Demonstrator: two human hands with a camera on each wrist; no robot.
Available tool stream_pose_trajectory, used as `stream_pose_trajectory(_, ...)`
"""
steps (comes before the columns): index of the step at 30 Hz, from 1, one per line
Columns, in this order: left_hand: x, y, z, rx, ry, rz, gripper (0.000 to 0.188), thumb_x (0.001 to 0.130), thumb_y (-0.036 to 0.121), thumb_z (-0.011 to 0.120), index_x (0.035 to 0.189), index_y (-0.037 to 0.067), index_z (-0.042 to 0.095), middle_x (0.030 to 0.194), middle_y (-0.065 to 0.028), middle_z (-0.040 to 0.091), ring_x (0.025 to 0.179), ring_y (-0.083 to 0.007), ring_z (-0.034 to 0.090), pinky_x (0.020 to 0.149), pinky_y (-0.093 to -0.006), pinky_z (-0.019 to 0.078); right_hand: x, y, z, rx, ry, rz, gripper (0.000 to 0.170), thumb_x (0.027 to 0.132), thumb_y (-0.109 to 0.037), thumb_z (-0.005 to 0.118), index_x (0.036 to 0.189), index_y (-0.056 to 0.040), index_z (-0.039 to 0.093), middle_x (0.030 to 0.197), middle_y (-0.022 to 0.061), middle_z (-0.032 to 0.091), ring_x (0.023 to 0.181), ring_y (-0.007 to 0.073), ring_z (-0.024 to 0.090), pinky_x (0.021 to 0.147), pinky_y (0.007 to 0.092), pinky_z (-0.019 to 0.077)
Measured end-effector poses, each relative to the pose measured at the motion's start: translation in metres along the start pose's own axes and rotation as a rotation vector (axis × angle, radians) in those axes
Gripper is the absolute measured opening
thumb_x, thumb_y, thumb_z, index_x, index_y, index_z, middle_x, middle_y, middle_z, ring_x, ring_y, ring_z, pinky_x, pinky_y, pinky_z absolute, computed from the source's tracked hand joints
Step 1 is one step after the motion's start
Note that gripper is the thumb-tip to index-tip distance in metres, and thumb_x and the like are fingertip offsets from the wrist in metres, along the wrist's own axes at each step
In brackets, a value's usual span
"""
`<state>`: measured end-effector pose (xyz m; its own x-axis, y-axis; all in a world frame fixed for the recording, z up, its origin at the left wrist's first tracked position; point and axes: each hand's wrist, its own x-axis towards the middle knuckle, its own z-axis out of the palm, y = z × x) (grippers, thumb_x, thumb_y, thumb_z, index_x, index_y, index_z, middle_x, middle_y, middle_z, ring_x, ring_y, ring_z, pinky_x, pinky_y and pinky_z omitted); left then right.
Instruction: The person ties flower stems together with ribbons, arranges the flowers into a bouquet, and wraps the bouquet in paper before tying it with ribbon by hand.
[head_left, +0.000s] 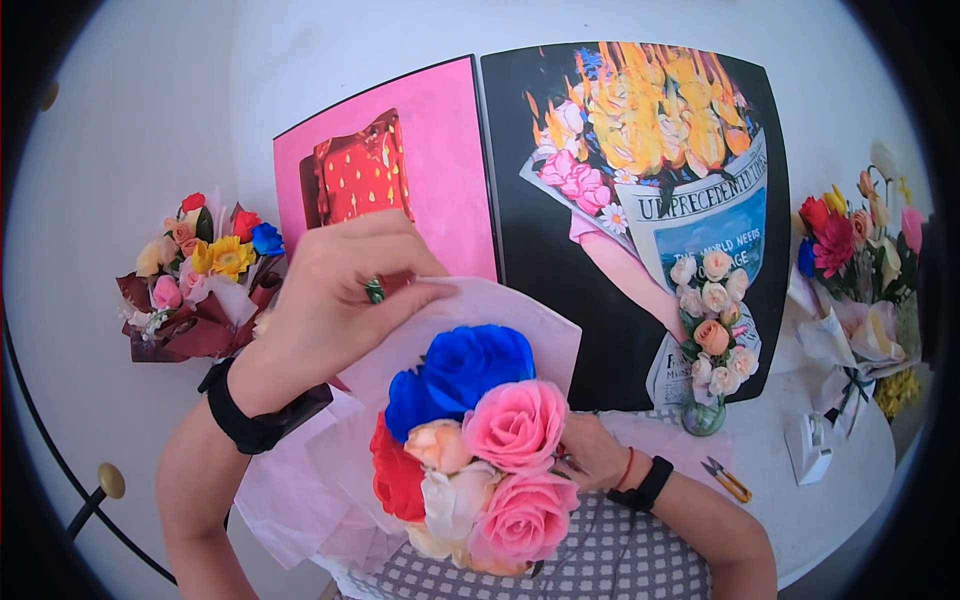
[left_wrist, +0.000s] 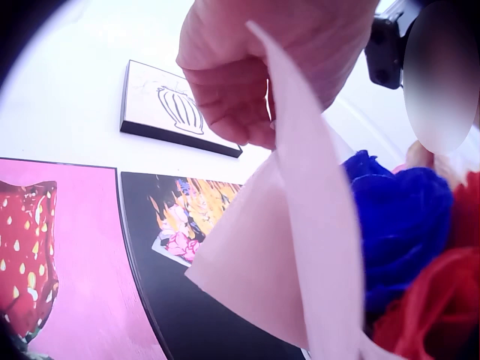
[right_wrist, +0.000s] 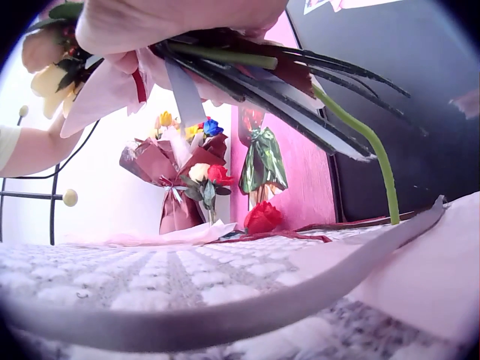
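My left hand pinches the top edge of a pale pink wrapping sheet between thumb and fingers, behind a bouquet of blue roses, pink roses, a red one and cream ones. In the left wrist view, the sheet rises beside the blue rose to the fingers of that hand. My right hand grips the bouquet below the blooms; in the right wrist view, dark and green stems stick out from under this hand.
Wrapped bouquets stand at the left and right. Two pictures lean at the back, with a small vase before them. Scissors and a white tape dispenser lie at the right. A grey ribbon crosses the checked cloth.
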<state>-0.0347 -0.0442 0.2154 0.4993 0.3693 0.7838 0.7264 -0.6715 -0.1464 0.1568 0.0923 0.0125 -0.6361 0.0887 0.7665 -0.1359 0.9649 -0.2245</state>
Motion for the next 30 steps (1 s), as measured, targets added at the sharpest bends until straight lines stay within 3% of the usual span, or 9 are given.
stream_pose_trajectory(4, 0.001, -0.001, 0.002, -0.138, 0.132, -0.087, 0.007, 0.072, -0.005, 0.060, 0.077, 0.000, 0.061, 0.070, -0.0034, 0.054, 0.059, -0.0075, 0.051, 0.054, -0.0209, 0.0402, 0.001, -0.002, 0.000, -0.004, 0.049, 0.013, 0.021, 0.065, -0.012, 0.060, 0.077, -0.0027, 0.045, 0.064, 0.0113, 0.045, 0.056, 0.0288, 0.047, 0.053, 0.0345, 0.0385)
stream_pose_trajectory(8, 0.002, -0.005, -0.004, -0.327, 0.092, -0.272, 0.029, 0.077, 0.014, 0.061, 0.102, 0.001, 0.058, 0.091, -0.0039, 0.057, 0.079, -0.0086, 0.051, 0.070, -0.0218, 0.0426, -0.004, 0.007, 0.004, -0.023, 0.029, 0.045, 0.021, 0.065, -0.012, 0.060, 0.077, -0.0025, 0.046, 0.065, 0.0116, 0.046, 0.057, 0.0292, 0.048, 0.053, 0.0349, 0.0382)
stream_pose_trajectory(9, 0.001, -0.006, -0.007, -0.371, -0.015, -0.395, 0.040, 0.078, 0.023, 0.062, 0.110, 0.001, 0.054, 0.096, -0.0043, 0.058, 0.086, -0.0102, 0.051, 0.074, -0.0235, 0.0424, -0.007, 0.013, 0.007, -0.032, 0.036, 0.059, 0.021, 0.065, -0.012, 0.060, 0.077, -0.0025, 0.046, 0.065, 0.0117, 0.047, 0.057, 0.0295, 0.048, 0.053, 0.0350, 0.0383)
stream_pose_trajectory(12, 0.000, -0.014, -0.008, -0.308, -0.278, -0.486, 0.038, 0.079, 0.023, 0.061, 0.109, 0.001, 0.054, 0.097, -0.0045, 0.058, 0.090, -0.0110, 0.052, 0.075, -0.0246, 0.0426, -0.007, 0.017, 0.008, -0.050, 0.039, 0.059, 0.022, 0.065, -0.012, 0.060, 0.079, -0.0024, 0.046, 0.066, 0.0119, 0.047, 0.058, 0.0300, 0.049, 0.053, 0.0355, 0.0388)
stream_pose_trajectory(16, 0.006, -0.012, -0.003, -0.285, -0.289, -0.518, 0.034, 0.078, 0.014, 0.063, 0.107, -0.001, 0.055, 0.089, -0.0035, 0.061, 0.082, -0.0090, 0.054, 0.075, -0.0247, 0.0429, 0.003, -0.006, -0.004, -0.020, 0.025, 0.022, 0.023, 0.066, -0.013, 0.059, 0.080, -0.0021, 0.046, 0.066, 0.0123, 0.048, 0.058, 0.0310, 0.049, 0.054, 0.0367, 0.0396)
stream_pose_trajectory(19, 0.003, -0.019, 0.001, -0.285, -0.246, -0.460, 0.016, 0.077, 0.009, 0.062, 0.087, -0.003, 0.058, 0.072, -0.0004, 0.057, 0.067, -0.0059, 0.051, 0.063, -0.0218, 0.0408, 0.001, -0.007, -0.004, -0.026, 0.010, 0.030, 0.022, 0.068, -0.015, 0.059, 0.078, -0.0022, 0.044, 0.067, 0.0124, 0.047, 0.060, 0.0311, 0.049, 0.055, 0.0373, 0.0398)
stream_pose_trajectory(23, 0.002, -0.019, 0.004, -0.062, -0.126, -0.344, 0.016, 0.074, 0.006, 0.062, 0.064, -0.004, 0.054, 0.055, -0.0015, 0.048, 0.053, -0.0063, 0.046, 0.051, -0.0210, 0.0368, 0.001, -0.010, -0.005, -0.089, 0.051, 0.117, 0.021, 0.071, -0.013, 0.057, 0.078, -0.0019, 0.041, 0.067, 0.0137, 0.046, 0.063, 0.0328, 0.050, 0.056, 0.0381, 0.0401)
stream_pose_trajectory(26, 0.004, -0.011, 0.005, -0.378, 0.038, -0.472, 0.008, 0.081, 0.005, 0.054, 0.079, -0.001, 0.056, 0.071, -0.0013, 0.055, 0.061, -0.0073, 0.051, 0.056, -0.0211, 0.0401, 0.001, -0.008, -0.002, -0.032, 0.105, 0.132, 0.022, 0.072, -0.012, 0.056, 0.080, -0.0009, 0.039, 0.068, 0.0148, 0.045, 0.065, 0.0345, 0.050, 0.057, 0.0391, 0.0399)
stream_pose_trajectory(30, -0.005, -0.018, -0.005, -0.257, 0.263, -0.346, 0.023, 0.090, 0.018, 0.042, 0.102, 0.003, 0.053, 0.089, -0.0019, 0.054, 0.083, -0.0081, 0.051, 0.077, -0.0228, 0.0392, 0.005, -0.007, -0.008, -0.012, 0.224, 0.166, 0.020, 0.075, -0.011, 0.055, 0.083, 0.0007, 0.040, 0.069, 0.0168, 0.045, 0.066, 0.0361, 0.049, 0.058, 0.0394, 0.0393)
